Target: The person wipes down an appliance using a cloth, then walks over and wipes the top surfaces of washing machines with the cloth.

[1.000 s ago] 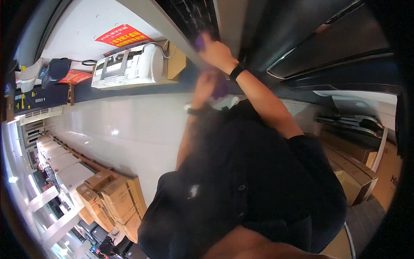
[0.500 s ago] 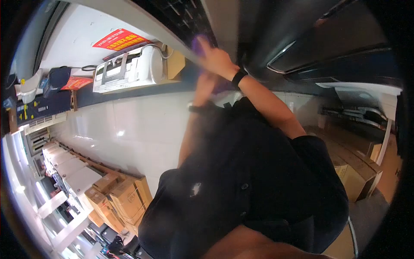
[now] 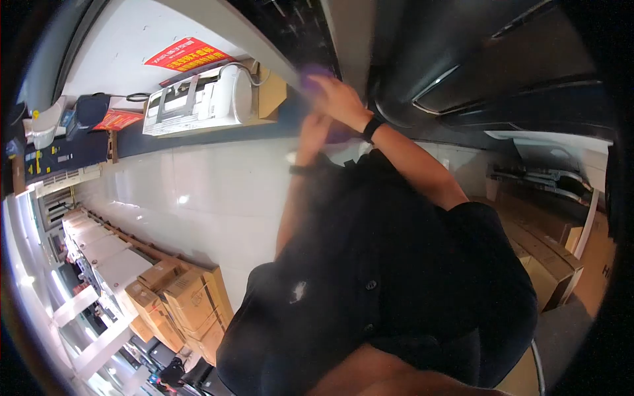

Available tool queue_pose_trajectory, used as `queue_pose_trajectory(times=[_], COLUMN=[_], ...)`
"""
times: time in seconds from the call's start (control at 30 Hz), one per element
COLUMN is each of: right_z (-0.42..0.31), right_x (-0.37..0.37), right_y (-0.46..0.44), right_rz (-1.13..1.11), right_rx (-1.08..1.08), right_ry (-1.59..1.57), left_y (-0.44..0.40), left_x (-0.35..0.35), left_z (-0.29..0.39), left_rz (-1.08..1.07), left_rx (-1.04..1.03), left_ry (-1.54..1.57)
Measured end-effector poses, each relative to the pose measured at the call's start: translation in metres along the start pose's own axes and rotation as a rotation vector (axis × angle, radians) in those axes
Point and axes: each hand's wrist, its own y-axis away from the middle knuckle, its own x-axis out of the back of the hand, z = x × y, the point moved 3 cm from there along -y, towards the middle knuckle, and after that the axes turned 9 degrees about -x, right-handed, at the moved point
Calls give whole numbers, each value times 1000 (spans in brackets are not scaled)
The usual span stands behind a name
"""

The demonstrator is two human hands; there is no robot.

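My right hand [image 3: 342,104], with a black band at its wrist, is closed on a purple cloth [image 3: 318,74]. Part of this cloth shows past its fingertips, against the edge of a grey upright frame [image 3: 348,39]. My left hand [image 3: 313,135] is just below and to the left, blurred, its fingers bent at the lower folds of the cloth beside my right wrist. How those fingers grip it is partly hidden. Left of the frame, a dark glossy panel [image 3: 294,33] with small light marks runs upward.
A white boxed appliance [image 3: 198,102] lies on a dark ledge to the left, under a red sign [image 3: 188,55]. Stacked cardboard cartons [image 3: 191,300] stand at lower left on the pale floor [image 3: 198,178]. More cartons [image 3: 551,264] are at right, below a dark glossy surface [image 3: 528,99].
My right hand has moved a little down and to the right along the frame, with the cloth. My left hand stays close below it. The view has shifted slightly.
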Motion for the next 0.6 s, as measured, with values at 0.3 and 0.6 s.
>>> queue_pose_trajectory(times=[0.3,0.6], right_z=[4,-30], right_x=[29,69], right_y=[-27,-18], right_rz=[-57,-334], right_rx=[-128,-290], right_ry=[-623,-1795], left_y=[11,14], left_x=[33,21], left_z=[-40,9], left_rz=[71,27], left_rx=[102,67], left_ry=[-4,269])
